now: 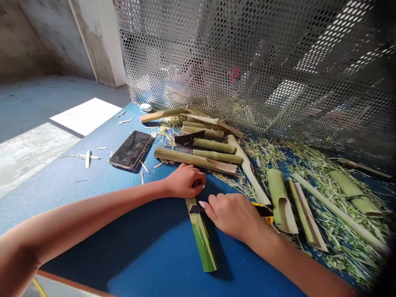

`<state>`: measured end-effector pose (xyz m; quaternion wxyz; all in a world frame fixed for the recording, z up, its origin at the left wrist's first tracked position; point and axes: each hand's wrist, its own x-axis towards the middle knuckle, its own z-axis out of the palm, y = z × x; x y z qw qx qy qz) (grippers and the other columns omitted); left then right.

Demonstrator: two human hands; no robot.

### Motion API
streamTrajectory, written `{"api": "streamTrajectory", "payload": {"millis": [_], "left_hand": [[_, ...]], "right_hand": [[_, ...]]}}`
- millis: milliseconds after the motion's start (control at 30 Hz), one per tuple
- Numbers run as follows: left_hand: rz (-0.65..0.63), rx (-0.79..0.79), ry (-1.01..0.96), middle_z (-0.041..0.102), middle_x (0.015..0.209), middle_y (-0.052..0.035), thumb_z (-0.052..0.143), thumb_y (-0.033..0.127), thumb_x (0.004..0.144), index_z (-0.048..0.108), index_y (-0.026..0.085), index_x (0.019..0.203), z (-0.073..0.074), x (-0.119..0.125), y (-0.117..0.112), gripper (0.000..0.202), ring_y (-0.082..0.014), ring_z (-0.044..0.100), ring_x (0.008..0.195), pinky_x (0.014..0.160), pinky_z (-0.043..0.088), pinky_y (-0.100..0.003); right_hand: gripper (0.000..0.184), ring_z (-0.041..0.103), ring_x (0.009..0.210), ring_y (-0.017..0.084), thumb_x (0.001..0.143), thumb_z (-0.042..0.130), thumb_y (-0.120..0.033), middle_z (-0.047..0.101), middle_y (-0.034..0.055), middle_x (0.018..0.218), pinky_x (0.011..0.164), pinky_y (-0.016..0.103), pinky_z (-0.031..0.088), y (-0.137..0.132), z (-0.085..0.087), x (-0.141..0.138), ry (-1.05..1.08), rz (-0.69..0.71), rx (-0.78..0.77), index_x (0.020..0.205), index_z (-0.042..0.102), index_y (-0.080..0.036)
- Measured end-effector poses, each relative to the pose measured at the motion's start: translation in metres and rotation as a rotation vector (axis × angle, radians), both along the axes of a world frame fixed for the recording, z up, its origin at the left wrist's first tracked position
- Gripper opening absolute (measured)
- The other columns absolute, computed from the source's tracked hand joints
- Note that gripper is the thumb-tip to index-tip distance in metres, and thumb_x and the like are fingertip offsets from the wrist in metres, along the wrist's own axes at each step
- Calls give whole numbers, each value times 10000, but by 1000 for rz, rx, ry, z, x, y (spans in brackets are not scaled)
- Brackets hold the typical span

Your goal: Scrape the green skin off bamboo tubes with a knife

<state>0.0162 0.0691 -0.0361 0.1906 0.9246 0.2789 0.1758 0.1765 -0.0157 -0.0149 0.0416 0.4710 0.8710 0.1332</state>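
Bamboo piece (204,243) is held at its far end by curled left hand (185,180), while right hand (233,215) closes around a knife (264,211), blade (196,209) touching the bamboo.

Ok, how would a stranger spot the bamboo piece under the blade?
On the blue table, find the left hand. The bamboo piece juts from beneath it toward the camera, a dark knife blade across it; deep-green skin sets it apart from the paler pieces nearby.
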Motion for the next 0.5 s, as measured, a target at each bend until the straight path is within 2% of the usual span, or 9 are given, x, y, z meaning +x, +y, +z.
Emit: {"api": "streamTrajectory", "payload": {"millis": [167, 300, 500], "left_hand": [[34, -53, -20, 623, 691, 9, 524, 177, 734, 598, 165, 720, 1, 1, -2, 77, -139, 537, 699, 693, 332, -287], [38, -50, -20, 619, 687, 12, 525, 168, 727, 596, 165, 721, -2, 1, -1, 72, -136, 539, 701, 700, 334, -285], [33, -36, -6, 619, 689, 17, 529, 171, 730, 600, 165, 721, -2, 0, 0, 72, -131, 545, 706, 702, 339, -277]], "right_hand": [[422, 504, 401, 160, 926, 286, -300, 544, 78, 486, 475, 299, 105, -8, -3, -1, 0, 12, 163, 596, 510, -163], [403, 481, 397, 161, 922, 286, -280, 516, 64, 471, 480, 300, 107, -15, -2, -1, 6, 76, 154, 589, 487, -177], [465, 439, 389, 163, 939, 188, -259, 478, 52, 449, 496, 320, 98, -34, -4, 6, 36, 99, 179, 564, 455, -196]]}}
